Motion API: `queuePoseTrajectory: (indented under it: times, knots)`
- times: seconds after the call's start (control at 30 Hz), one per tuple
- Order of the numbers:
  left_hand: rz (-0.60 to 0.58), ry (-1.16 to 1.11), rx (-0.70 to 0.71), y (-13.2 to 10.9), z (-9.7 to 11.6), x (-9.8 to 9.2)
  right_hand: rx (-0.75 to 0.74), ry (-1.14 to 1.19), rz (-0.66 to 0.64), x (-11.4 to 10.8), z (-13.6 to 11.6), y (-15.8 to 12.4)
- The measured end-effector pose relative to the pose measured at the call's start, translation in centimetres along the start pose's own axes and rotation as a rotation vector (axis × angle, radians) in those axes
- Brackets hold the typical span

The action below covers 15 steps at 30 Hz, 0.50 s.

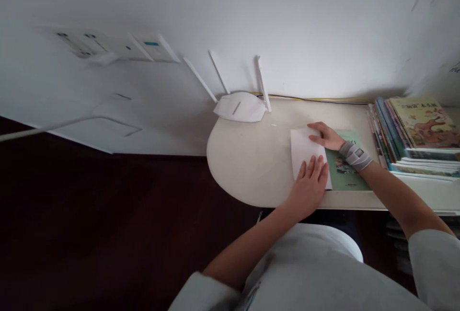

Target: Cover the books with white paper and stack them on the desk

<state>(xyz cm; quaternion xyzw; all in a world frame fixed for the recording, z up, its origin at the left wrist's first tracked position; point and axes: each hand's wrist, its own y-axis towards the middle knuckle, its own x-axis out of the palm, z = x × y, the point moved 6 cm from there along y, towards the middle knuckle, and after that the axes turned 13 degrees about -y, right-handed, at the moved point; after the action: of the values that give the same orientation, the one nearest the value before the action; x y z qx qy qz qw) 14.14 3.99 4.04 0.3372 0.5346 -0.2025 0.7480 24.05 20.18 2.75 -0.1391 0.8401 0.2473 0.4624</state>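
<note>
A white sheet of paper [300, 150] lies on the table, overlapping the left side of a green book [347, 177]. Whether the sheet is loose or a part of the book, I cannot tell. My left hand [311, 184] rests flat on the lower part of the sheet, fingers stretched out. At the sheet's upper right edge is my right hand [327, 137], palm down with its fingers extended; a grey wrist strap [355, 155] is around that wrist. The right hand and forearm cover part of the green cover.
The white table [244, 157] has a rounded left end. A white router [240, 106] with upright antennas stands at its back, cables running along the wall. Stacked and upright books [424, 124] occupy the right side. Wall sockets [108, 45] are at left, above a dark floor [108, 224].
</note>
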Motion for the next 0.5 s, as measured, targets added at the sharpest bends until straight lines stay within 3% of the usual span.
queuePoseTrajectory:
  times: [0.23, 0.4, 0.5]
  knots:
    - [0.041, 0.070, 0.031, 0.3, -0.1, 2.4, 0.030, 0.021, 0.186, 0.1, 0.7, -0.8]
    - [0.062, 0.067, -0.017, -0.8, -1.3, 1.5, 0.054, -0.009, 0.166, 0.2, 0.4, -0.9]
    - [0.073, 0.053, -0.069, -1.6, -2.1, 1.0, -0.009, -0.010, 0.131, 0.0, -0.3, -1.1]
